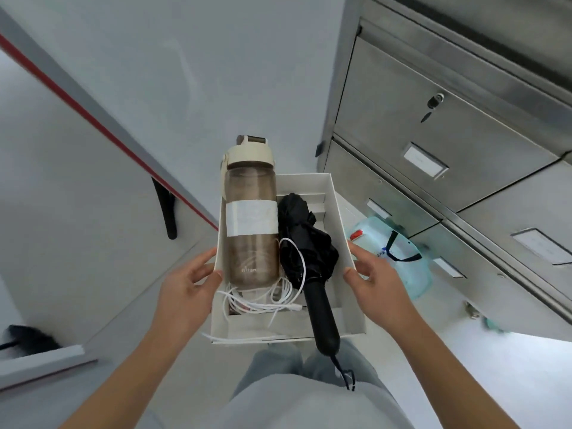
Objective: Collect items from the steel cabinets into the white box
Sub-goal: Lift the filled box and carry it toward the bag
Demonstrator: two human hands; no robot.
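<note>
While carried, the open white cardboard box (335,205) is gripped at both long sides.
Left hand (185,281) and right hand (376,274) clasp opposite walls, levelling it; inside lie a smoky plastic bottle (251,218), folded black umbrella (306,243) and white cable (263,301), beside the steel cabinets (448,134).

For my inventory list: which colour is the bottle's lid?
Cream, with a darker brownish flip part on top of the lid; seen in the head view.

White box (335,198) — bottle (251,224), umbrella (305,243), cable (263,301)
</note>
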